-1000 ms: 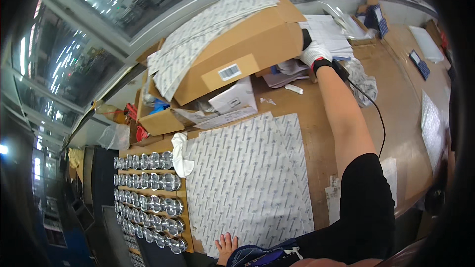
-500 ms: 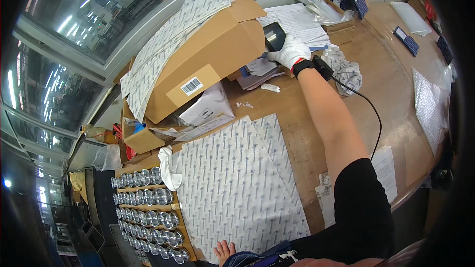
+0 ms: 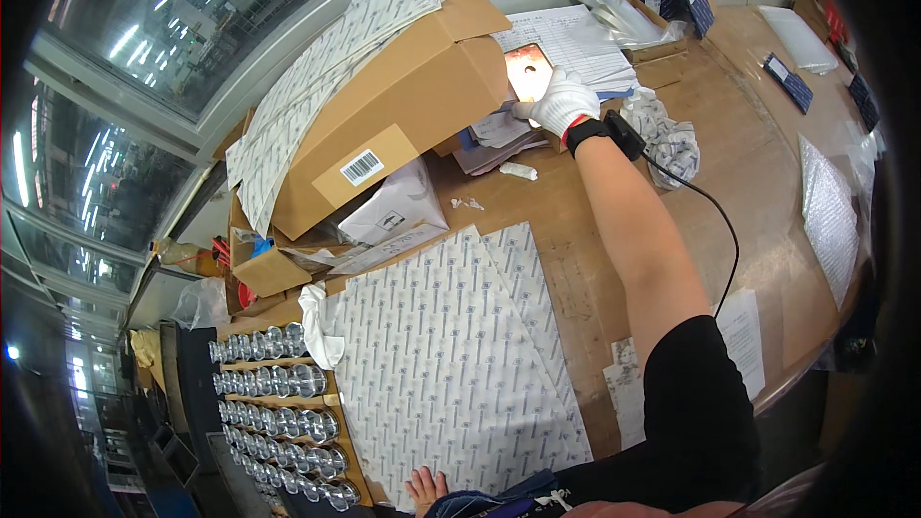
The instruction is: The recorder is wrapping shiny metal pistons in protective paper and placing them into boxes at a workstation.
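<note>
At the near edge, the bare left hand [image 3: 425,491] is laid with fingers spread at the border of the white paper sheets with a repeated grey print [image 3: 441,355]; nothing is seen to be gripped by it. To the left, shiny round metal pieces [image 3: 324,461] are set out in rows, and a limp white cloth piece [image 3: 317,326] is draped over the corner between them and the sheets.

Farther off, a flat rectangular phone with a brightly lit screen [image 3: 529,72] is gripped by the right hand in a white knitted glove [image 3: 566,104]; the fingertips behind it are hidden. The phone is held up just beside the end of the large brown cardboard carton [image 3: 403,105], in front of the white printed papers [image 3: 566,34]. A small black box-shaped device [image 3: 624,134] with a cable is worn at that wrist.

For a sure hold, the phone is best pinched by its edges, since knitted fabric may slip on glass, with the screen left uncovered. The cable should be kept slack, the carton's end left unbumped, and the sheets are best steadied lightly, without creasing.
</note>
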A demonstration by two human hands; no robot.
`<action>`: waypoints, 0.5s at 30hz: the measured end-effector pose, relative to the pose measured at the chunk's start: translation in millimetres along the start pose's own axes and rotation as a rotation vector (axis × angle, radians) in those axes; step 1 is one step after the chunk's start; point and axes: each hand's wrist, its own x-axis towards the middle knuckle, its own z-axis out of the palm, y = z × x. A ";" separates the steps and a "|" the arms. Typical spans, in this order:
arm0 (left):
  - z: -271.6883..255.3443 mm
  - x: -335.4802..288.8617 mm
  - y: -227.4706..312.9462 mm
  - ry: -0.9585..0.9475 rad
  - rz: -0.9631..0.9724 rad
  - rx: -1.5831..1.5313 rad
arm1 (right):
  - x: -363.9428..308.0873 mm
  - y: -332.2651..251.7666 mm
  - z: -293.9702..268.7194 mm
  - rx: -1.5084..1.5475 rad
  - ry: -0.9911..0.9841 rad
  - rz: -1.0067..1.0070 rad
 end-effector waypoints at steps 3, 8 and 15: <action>-1.4 -3.3 4.2 0.006 -0.022 -0.001 | -1.6 -2.4 4.2 -0.006 -0.029 0.009; -4.3 -4.8 8.3 0.011 -0.032 -0.040 | -0.9 -1.2 7.1 -0.009 -0.022 0.002; -20.5 8.7 22.8 -0.238 0.109 0.679 | 25.9 36.1 18.3 0.149 -0.100 -0.088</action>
